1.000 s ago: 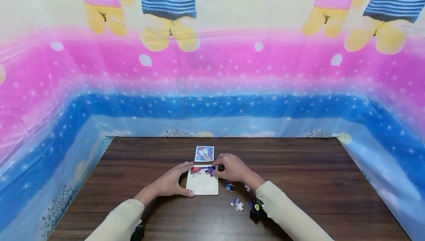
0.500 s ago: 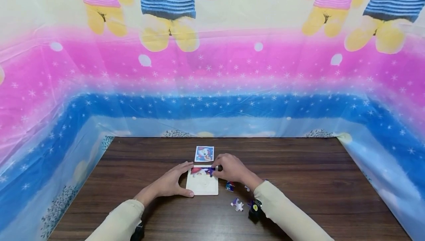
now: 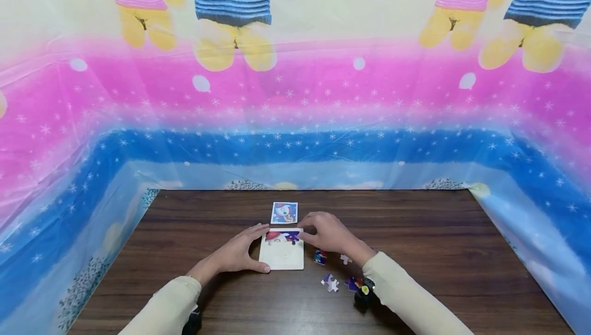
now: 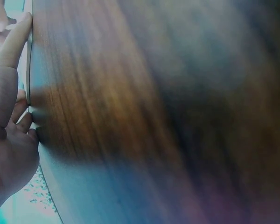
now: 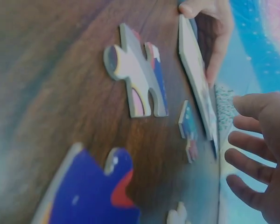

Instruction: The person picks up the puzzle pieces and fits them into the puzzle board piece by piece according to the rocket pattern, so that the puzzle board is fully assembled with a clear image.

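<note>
A square white puzzle board (image 3: 281,259) lies on the table, a row of red, white and purple pieces (image 3: 282,236) along its far edge. My left hand (image 3: 235,253) holds the board by its left side, thumb at the near corner and fingertips at the far corner. My right hand (image 3: 328,232) is just off the board's far right corner. In the right wrist view, its fingers (image 5: 249,161) are spread with nothing between them. Loose puzzle pieces lie near the right forearm, including a white and purple one (image 3: 330,282) and a dark blue one (image 3: 319,257).
A small picture card (image 3: 284,213) lies just beyond the board. Another purple piece (image 3: 353,283) is partly covered by the black wrist camera (image 3: 363,299), and a pale piece (image 3: 345,259) lies by the right wrist. A patterned cloth (image 3: 295,145) stands behind the brown table (image 3: 221,304).
My right hand has let go of the purple piece at the board's far right and drawn back slightly to the right, fingers parting. My left hand has stayed in place.
</note>
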`<state>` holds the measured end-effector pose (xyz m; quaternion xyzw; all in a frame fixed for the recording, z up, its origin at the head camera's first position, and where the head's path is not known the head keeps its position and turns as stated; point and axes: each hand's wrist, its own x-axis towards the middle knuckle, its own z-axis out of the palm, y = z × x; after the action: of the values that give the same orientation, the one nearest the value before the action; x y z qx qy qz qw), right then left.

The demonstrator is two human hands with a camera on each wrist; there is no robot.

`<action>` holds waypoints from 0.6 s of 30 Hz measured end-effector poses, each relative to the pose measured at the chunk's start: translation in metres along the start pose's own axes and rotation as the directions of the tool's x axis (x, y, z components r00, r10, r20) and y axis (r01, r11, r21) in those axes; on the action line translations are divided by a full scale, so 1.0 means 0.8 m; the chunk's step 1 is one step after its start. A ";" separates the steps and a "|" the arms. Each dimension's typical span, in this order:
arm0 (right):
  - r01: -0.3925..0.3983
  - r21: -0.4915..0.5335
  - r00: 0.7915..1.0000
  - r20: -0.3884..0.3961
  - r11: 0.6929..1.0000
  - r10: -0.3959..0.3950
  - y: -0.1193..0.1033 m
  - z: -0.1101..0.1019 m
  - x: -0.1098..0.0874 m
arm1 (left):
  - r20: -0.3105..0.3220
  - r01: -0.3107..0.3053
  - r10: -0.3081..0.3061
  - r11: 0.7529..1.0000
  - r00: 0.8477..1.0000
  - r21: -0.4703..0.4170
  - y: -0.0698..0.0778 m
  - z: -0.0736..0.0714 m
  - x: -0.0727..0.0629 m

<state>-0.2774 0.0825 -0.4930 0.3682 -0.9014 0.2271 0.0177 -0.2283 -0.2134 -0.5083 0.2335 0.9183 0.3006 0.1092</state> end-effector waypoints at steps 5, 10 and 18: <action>-0.004 -0.004 0.999 -0.043 1.000 0.004 0.002 -0.012 -0.019 | -0.002 -0.003 0.003 1.000 1.000 0.000 0.000 0.000 0.002; -0.036 -0.007 0.995 -0.090 0.999 0.035 0.006 -0.024 -0.045 | -0.001 0.001 -0.001 1.000 1.000 0.003 0.000 0.001 0.003; -0.036 -0.011 0.982 -0.183 0.999 0.034 0.016 -0.040 -0.085 | -0.006 0.010 -0.010 1.000 1.000 -0.002 0.002 0.001 0.001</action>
<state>-0.2403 0.1486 -0.4831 0.3298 -0.9039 0.2538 0.0992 -0.2282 -0.2113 -0.5082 0.2280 0.9194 0.3017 0.1082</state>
